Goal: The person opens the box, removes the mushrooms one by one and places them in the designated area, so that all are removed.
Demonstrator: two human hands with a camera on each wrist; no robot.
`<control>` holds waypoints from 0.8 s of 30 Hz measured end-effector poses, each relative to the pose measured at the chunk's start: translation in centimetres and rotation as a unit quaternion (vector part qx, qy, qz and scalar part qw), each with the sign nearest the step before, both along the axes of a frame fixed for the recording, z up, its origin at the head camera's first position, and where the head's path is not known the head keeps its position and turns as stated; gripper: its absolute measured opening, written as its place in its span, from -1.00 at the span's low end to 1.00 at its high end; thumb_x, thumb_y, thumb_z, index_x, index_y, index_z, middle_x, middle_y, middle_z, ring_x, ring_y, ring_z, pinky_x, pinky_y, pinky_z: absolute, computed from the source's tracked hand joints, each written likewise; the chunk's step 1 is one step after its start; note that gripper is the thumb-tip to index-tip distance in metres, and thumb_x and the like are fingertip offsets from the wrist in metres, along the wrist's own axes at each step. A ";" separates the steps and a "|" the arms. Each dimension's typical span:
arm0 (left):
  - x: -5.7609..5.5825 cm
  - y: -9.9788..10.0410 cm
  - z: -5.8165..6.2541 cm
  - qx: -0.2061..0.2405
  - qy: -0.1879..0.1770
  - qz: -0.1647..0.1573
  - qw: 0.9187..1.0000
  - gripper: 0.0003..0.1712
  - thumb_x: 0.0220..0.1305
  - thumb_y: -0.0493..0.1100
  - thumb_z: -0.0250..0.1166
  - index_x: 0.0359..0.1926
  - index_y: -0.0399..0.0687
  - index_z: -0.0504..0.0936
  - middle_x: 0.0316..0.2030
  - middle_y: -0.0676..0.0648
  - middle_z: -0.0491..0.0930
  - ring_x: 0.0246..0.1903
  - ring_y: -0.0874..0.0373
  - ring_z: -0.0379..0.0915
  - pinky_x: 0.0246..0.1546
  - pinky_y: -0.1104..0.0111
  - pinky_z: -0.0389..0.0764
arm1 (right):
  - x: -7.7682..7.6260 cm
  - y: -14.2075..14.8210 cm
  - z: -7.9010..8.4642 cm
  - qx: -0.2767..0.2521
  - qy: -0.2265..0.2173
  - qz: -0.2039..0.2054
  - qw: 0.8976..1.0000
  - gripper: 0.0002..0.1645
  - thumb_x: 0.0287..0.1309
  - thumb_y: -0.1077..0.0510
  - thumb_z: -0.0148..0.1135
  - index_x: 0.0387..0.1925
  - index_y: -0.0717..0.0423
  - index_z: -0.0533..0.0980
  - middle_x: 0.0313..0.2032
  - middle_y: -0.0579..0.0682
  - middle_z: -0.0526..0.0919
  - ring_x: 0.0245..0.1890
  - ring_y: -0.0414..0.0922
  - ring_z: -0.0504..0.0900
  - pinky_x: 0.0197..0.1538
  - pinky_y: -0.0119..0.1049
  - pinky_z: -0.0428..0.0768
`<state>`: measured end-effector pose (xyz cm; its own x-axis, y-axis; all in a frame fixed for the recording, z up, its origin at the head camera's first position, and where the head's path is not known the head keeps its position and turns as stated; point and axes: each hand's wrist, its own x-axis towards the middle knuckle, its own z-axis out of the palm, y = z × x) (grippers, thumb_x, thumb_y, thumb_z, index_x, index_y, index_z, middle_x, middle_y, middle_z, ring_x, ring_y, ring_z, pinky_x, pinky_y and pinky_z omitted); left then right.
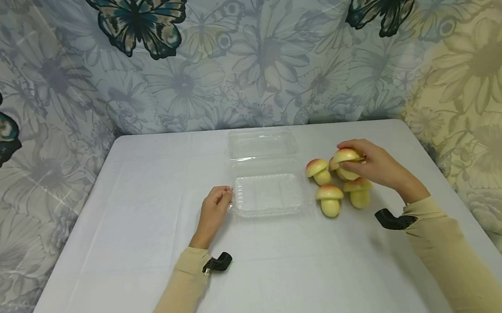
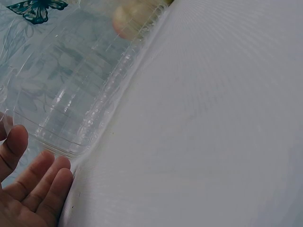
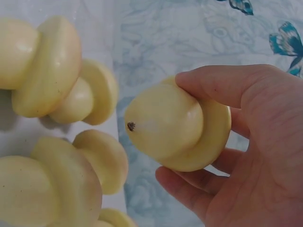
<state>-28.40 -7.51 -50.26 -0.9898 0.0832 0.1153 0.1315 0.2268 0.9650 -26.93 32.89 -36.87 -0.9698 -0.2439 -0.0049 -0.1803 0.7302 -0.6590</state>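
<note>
A clear plastic clamshell container (image 1: 268, 196) lies on the table with its lid (image 1: 261, 145) folded back, away from the person. My left hand (image 1: 212, 210) pinches the container's left rim between thumb and forefinger; the other fingers extend below it in the left wrist view. To the right, my right hand (image 1: 382, 165) holds a toy mushroom (image 3: 165, 123) with a red-and-yellow cap, thumb on one side and fingers on the other. Close by stand more mushrooms, among them a front-left one (image 1: 329, 200), a back-left one (image 1: 317, 171) and a front-right one (image 1: 359, 193).
A white cloth covers the table (image 1: 265, 284), whose far edge meets a curtain (image 1: 268, 66) printed with flowers and butterflies. Black camera mounts sit on both wrists, the left mount (image 1: 218, 262) and the right mount (image 1: 394, 219).
</note>
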 end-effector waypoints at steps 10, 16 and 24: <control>0.0 0.0 0.1 -0.001 0.002 0.001 1.000 -0.64 0.47 -0.22 0.13 -0.51 -0.30 0.51 0.07 -0.21 0.61 0.21 -0.06 0.50 0.28 0.11 0.50 | 0.8 1.3 0.1 0.014 -0.006 -0.019 1.000 -0.28 0.42 -0.08 0.19 0.47 0.09 0.27 0.41 0.25 0.33 0.30 0.21 0.39 0.15 0.15 0.45; -0.1 0.1 -0.1 0.001 0.001 0.004 1.000 -0.65 0.47 -0.22 0.14 -0.50 -0.30 0.51 0.07 -0.21 0.61 0.20 -0.04 0.51 0.27 0.11 0.51 | 1.2 2.3 0.0 0.015 0.006 -0.031 0.999 -0.30 0.41 -0.07 0.20 0.44 0.12 0.30 0.38 0.27 0.36 0.29 0.17 0.39 0.12 0.00 0.50; -0.1 0.1 -0.1 0.001 -0.005 0.004 1.000 -0.63 0.47 -0.21 0.16 -0.44 -0.43 0.51 0.13 -0.28 0.57 0.24 -0.10 0.48 0.30 0.08 0.47 | 1.6 3.2 -0.1 0.031 0.020 -0.053 0.998 -0.32 0.39 -0.07 0.23 0.42 0.10 0.35 0.31 0.23 0.44 0.19 0.03 0.43 -0.07 -0.47 0.46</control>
<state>-28.48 -7.41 -50.35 -0.9916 0.0743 0.1062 0.1204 0.2254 0.9668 -25.29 36.14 -37.01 -0.9898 -0.1405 0.0220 -0.1250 0.7856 -0.6059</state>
